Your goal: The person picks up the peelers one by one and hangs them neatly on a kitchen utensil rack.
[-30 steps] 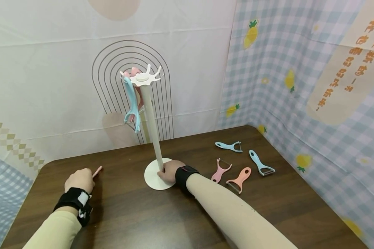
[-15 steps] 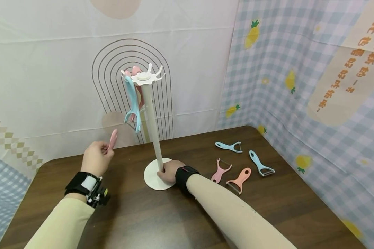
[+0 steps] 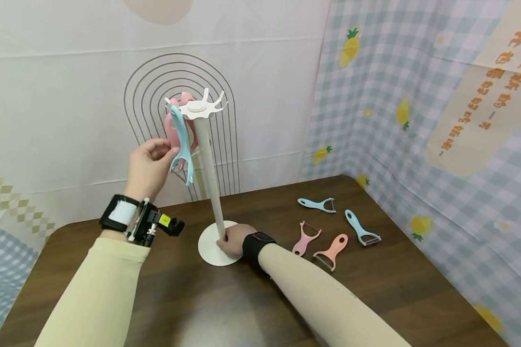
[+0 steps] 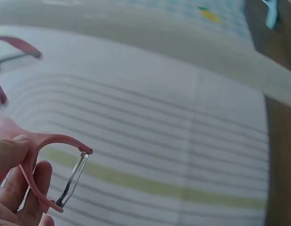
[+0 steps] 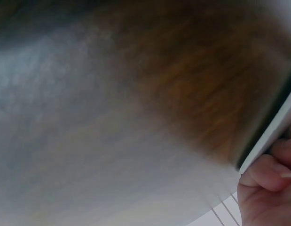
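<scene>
Head view: your left hand [image 3: 149, 166] pinches a pink Y-shaped peeler [image 4: 39, 155] with a thin metal blade; your right hand [image 3: 233, 239] grips the white stand's pole [image 3: 210, 178]

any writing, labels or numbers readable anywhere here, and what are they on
Orange characters, in columns on the cream panel of the blue checked backdrop: East Asian script, too small and slanted to quote.
Small yellow tag on the black wrist camera: too small to read.
White hanging stand, pink Y-shaped peeler in the left hand, peelers lying on the brown wooden table: no writing visible.
Right wrist view: blurred, no text.
</scene>
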Demonstrator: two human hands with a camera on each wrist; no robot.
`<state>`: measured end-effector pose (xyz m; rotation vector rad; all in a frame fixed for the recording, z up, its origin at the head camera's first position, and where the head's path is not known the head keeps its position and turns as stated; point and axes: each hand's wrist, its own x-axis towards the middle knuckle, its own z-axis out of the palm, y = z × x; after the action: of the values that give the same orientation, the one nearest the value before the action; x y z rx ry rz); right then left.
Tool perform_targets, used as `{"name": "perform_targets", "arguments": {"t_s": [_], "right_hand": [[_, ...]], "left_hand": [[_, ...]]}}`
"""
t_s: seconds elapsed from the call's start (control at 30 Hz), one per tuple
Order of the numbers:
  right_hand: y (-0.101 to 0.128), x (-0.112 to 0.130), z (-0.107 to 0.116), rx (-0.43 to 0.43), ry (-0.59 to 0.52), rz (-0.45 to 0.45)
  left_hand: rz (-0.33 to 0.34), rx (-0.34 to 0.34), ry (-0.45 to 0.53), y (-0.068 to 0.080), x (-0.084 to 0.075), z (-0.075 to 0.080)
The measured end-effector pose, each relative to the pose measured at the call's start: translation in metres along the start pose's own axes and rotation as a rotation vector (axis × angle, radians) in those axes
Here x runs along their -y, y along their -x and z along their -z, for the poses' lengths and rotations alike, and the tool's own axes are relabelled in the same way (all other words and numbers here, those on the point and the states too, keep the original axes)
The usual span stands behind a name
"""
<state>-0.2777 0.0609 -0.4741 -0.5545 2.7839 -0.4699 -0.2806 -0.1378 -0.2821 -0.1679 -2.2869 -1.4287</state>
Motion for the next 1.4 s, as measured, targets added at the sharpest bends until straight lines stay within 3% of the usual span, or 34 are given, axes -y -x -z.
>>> {"name": "perform_targets", "arguments": {"t_s": [0.27, 0.47, 0.87, 1.13, 1.4], "right_hand": [[0.004, 0.003, 0.003, 0.003, 0.002, 0.000], [0.008, 0.005, 0.006, 0.004, 0.000, -0.002], [-0.005, -0.004, -0.006, -0.001, -0.006, -0.002], [0.000, 0.000, 0.001, 0.010, 0.004, -0.012], [0.000, -0.001, 0.000, 0.009, 0.015, -0.013]], "left_hand": [[-0.058, 0.063, 0.201, -0.024, -0.045, -0.003], [-0.098, 0.121, 0.212, -0.024, -0.061, -0.009], [-0.121, 0.135, 0.192, -0.017, -0.067, -0.013], [-0.124, 0.171, 0.236, -0.008, -0.088, -0.011], [-0.135, 0.185, 0.249, -0.015, -0.063, -0.016]]}}
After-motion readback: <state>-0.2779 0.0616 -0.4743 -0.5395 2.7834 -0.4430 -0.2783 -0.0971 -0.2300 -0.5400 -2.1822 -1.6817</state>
